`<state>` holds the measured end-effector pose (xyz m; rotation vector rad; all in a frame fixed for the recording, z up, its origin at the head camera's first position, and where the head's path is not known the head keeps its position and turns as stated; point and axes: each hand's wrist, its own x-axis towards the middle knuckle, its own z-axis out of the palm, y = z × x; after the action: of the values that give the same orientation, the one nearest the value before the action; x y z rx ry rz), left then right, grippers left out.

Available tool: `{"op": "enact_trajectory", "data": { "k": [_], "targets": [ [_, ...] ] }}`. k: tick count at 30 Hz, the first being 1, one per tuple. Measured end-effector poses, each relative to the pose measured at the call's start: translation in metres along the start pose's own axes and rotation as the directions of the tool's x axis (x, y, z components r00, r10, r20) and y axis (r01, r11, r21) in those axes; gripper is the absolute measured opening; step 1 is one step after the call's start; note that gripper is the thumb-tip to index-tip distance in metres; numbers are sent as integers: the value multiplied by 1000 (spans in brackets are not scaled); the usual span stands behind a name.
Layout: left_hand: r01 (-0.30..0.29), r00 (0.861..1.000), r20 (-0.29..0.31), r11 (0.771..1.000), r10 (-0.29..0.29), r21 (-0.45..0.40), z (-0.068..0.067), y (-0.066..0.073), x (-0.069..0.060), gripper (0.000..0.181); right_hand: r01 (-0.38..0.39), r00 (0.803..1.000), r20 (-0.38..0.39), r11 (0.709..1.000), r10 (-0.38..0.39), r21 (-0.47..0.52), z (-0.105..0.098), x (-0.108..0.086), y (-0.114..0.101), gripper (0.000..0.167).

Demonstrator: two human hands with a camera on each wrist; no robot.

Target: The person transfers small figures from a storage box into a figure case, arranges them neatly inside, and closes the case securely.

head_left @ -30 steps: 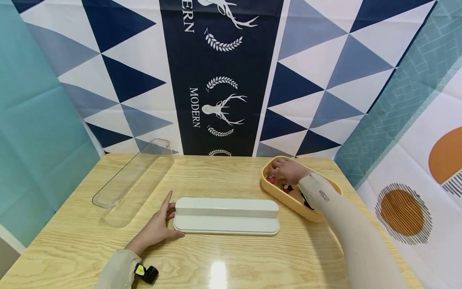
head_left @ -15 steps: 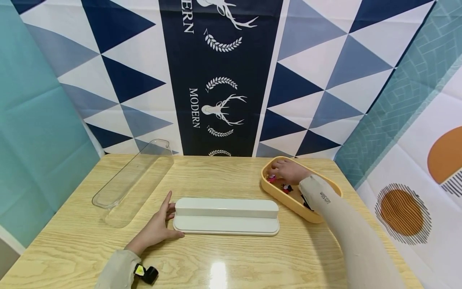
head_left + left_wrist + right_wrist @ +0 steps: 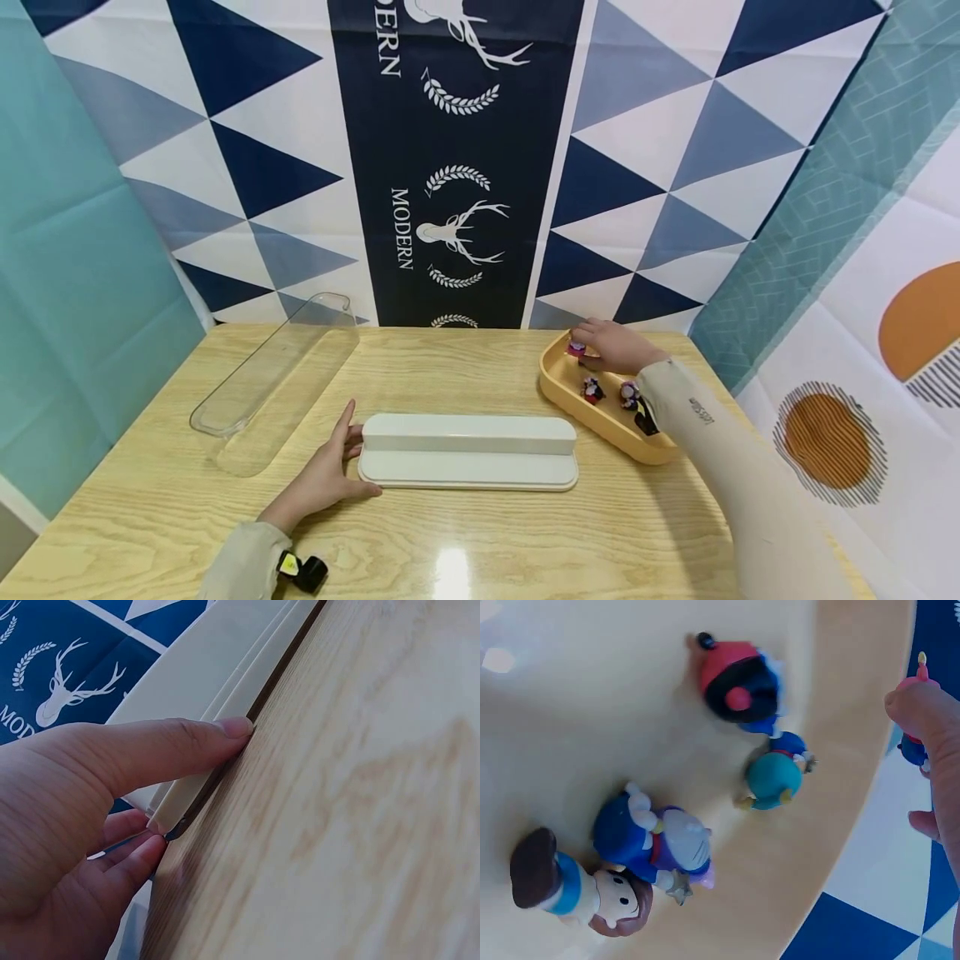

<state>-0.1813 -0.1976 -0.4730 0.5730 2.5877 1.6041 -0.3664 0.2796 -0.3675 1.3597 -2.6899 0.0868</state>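
My left hand (image 3: pixel 330 471) grips the left end of a white stepped display stand (image 3: pixel 468 467); in the left wrist view the thumb (image 3: pixel 225 729) lies along its front edge, fingers curled at the corner. At the far end of a yellow-orange oval bin (image 3: pixel 592 417), my right hand (image 3: pixel 618 346) pinches a small pink and blue figurine (image 3: pixel 913 750) between thumb and fingers. Below it in the bin lie more figurines: a red and black one (image 3: pixel 739 682), a teal one (image 3: pixel 774 780), a blue one (image 3: pixel 652 832) and a brown-haired one (image 3: pixel 622 900).
A clear plastic cover (image 3: pixel 225 431) stands at the left on the wooden table (image 3: pixel 375 550). Patterned cloth (image 3: pixel 465 208) hangs behind the table and along its sides. Each wrist wears a small black camera (image 3: pixel 303 571).
My right hand has risen and shifted slightly right and back, lifting a figurine toward the bin's far rim; more figurines show in the bin. The left hand keeps its place on the stand.
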Motion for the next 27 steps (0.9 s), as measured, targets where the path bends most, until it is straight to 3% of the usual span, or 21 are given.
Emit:
{"op": "enact_trajectory", "data": {
  "k": [4,9,15,21,27],
  "targets": [
    [0,1000,-9,1000,0,8,0,0,0,133,-112,993,-15,991,113,74,-5,-5,-2,24],
    [-7,1000,-15,1000,7,10,1,-2,0,133,-178,975,-107,970,197,165,-8,-9,-7,25],
    [-5,1000,-14,1000,5,7,1,-3,-1,134,-268,941,-131,923,313,276,-9,-13,-14,47],
    [-4,1000,-29,1000,4,2,1,-4,1,135,-262,925,-190,915,328,307,-9,-11,-16,59],
    [11,999,-43,999,-12,-33,2,-6,0,136,-232,901,-269,903,339,361,-10,-6,-25,46]
  ]
}}
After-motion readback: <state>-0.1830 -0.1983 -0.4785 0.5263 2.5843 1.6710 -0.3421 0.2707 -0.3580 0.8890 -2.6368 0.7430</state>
